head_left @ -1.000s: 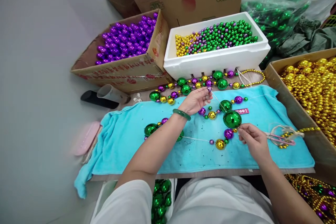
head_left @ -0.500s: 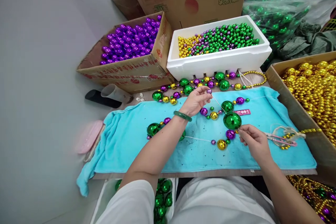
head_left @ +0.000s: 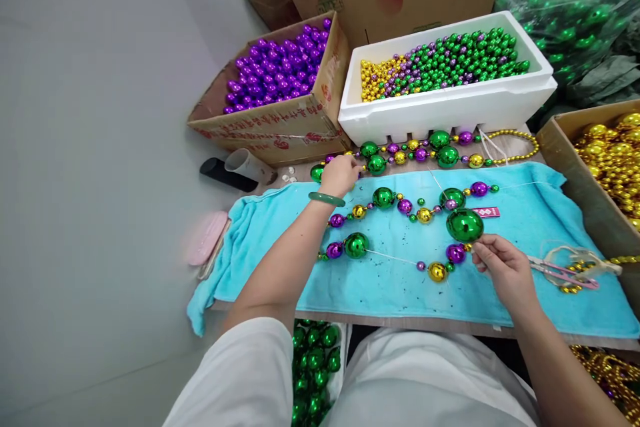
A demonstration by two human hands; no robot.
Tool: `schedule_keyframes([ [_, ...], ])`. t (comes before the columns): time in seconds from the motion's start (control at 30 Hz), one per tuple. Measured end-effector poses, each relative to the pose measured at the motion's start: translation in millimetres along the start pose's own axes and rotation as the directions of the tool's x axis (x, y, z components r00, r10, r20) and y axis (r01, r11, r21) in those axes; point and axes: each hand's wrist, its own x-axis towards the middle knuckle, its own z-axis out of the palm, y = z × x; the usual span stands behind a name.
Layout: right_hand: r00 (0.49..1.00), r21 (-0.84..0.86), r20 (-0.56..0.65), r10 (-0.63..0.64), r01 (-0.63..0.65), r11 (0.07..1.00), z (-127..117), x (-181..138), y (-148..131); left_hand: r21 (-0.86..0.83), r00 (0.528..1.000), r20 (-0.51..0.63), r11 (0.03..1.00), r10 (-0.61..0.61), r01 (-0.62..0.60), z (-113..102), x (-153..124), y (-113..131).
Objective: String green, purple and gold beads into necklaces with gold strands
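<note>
My right hand [head_left: 503, 267] pinches a bead string beside a large green bead [head_left: 465, 225]. A small purple bead [head_left: 451, 204] sits just above that bead, and a thin pale line [head_left: 436, 180], string or needle, rises past it. Purple and gold beads hang lower on the same strand, where a bare stretch of string [head_left: 393, 256] leads to another green bead [head_left: 357, 245]. My left hand [head_left: 341, 175], with a green bangle, reaches over the left end of a beaded necklace [head_left: 376, 164] at the back. Its fingers are curled together; what they hold is hidden.
A blue towel [head_left: 395, 293] covers the table. Behind stand a carton of purple beads [head_left: 265, 121] and a white foam box [head_left: 450, 101] of small beads. A gold bead carton [head_left: 565, 153] is at right, near pink-handled scissors [head_left: 570, 275]. A clear cup [head_left: 245, 165] lies at left.
My left hand has let go of the small purple bead and moved left to the back necklace. That bead now rests by the large green bead. My right hand keeps its pinch.
</note>
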Motion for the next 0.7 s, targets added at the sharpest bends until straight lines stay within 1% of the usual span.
schedule_keyframes([
  [0.07,1.0,0.002,0.008,0.005,-0.005,1.0,1,0,0,0.15,0.994,0.019,0.983,-0.11,0.106,-3,8,-20],
  [0.1,1.0,0.003,0.012,0.007,-0.007,1.0,1,0,0,0.181,0.987,0.043,0.973,-0.153,0.142,-3,9,-28],
  [0.17,1.0,0.006,0.017,0.011,-0.011,1.0,3,0,-1,0.182,0.976,0.092,0.967,-0.196,0.177,-1,8,-36],
  [0.23,1.0,0.003,0.02,0.015,-0.015,1.0,5,0,-2,0.152,0.97,0.13,0.971,-0.207,0.186,0,4,-36],
  [0.33,0.999,-0.002,0.031,0.021,-0.021,1.0,8,-1,-2,0.086,0.97,0.171,0.984,-0.17,0.157,0,-5,-23],
  [0.37,0.999,-0.003,0.036,0.023,-0.023,1.0,8,-2,-2,-0.003,0.972,0.185,0.989,-0.148,0.151,0,-10,-16],
  [0.4,0.999,-0.005,0.041,0.024,-0.024,1.0,10,-3,-2,-0.15,0.97,0.206,0.975,-0.13,0.162,1,-17,-8],
  [0.43,0.998,-0.008,0.05,0.025,-0.025,1.0,11,-4,-2,-0.338,0.964,0.241,0.921,-0.116,0.195,3,-24,1],
  [0.47,0.998,-0.013,0.059,0.027,-0.026,1.0,12,-6,-1,-0.54,0.952,0.289,0.803,-0.105,0.252,5,-33,10],
  [0.5,0.997,-0.02,0.072,0.029,-0.027,0.999,14,-7,-1,-0.691,0.932,0.351,0.645,-0.094,0.325,8,-42,19],
  [0.53,0.996,-0.027,0.087,0.031,-0.028,0.999,16,-9,0,-0.774,0.907,0.412,0.495,-0.082,0.396,11,-51,27],
  [0.57,0.994,-0.034,0.103,0.032,-0.029,0.999,18,-11,0,-0.808,0.885,0.46,0.379,-0.073,0.451,14,-60,35],
  [0.6,0.993,-0.039,0.117,0.032,-0.028,0.999,20,-12,1,-0.821,0.868,0.491,0.296,-0.068,0.488,18,-67,41],
  [0.63,0.991,-0.043,0.127,0.032,-0.027,0.999,21,-13,1,-0.828,0.859,0.508,0.238,-0.069,0.509,21,-73,46],
  [0.7,0.99,-0.051,0.139,0.031,-0.024,0.998,23,-15,2,-0.838,0.855,0.512,0.171,-0.08,0.518,26,-81,53],
])
